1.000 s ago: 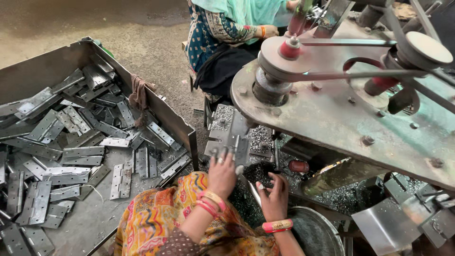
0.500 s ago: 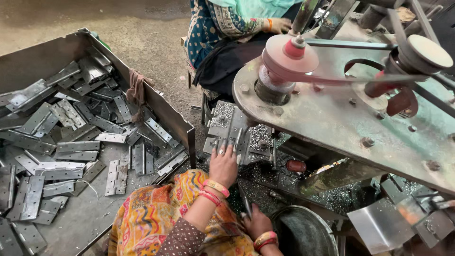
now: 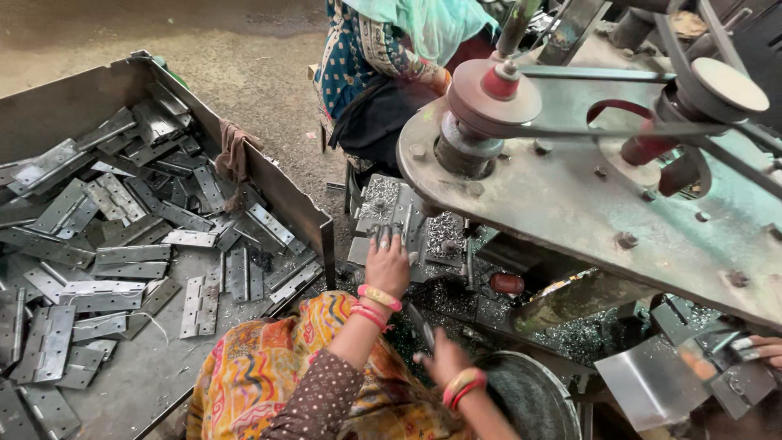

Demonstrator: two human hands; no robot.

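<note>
Left hand [image 3: 388,262] lies palm-down on a flat grey steel hinge plate [image 3: 397,213] on the machine's work bed, under the front edge of the big steel deck. Fingers spread, flat on the metal, not gripping. Plate is punched with screw holes and dusted with bright metal swarf.

Right hand [image 3: 444,358] is low, just beside the rim of a round dark metal bowl [image 3: 529,399]. It is blurred; it seems to hold a thin dark sliver of metal, but can't tell whether the fingers are closed on it. Both wrists carry red and gold bangles. Orange patterned cloth covers the lap below.

Around the plate: loose silvery shavings [image 3: 444,232], gritty, heaped across the bed. A small red cylindrical part [image 3: 507,283] sits just right of the bed.

Above: a heavy curved steel deck [image 3: 586,220], dull grey, bolted, oil-stained. On it a worn reddish-brown round pulley [image 3: 493,90] with a thin belt running right to a pale round disc pulley [image 3: 725,85].

Left: a large open sheet-metal tray [image 3: 285,191] filled with flat grey hinges [image 3: 130,261], rectangular, hole-punched, jumbled. A brown rag [image 3: 235,151] hangs over its wall.

Behind the machine, another person in blue patterned clothing with a teal scarf [image 3: 383,49] sits on the bare concrete floor [image 3: 244,49]. A third person's fingertips [image 3: 762,350] show at the right edge, on a shiny bent sheet-metal piece [image 3: 652,379].
</note>
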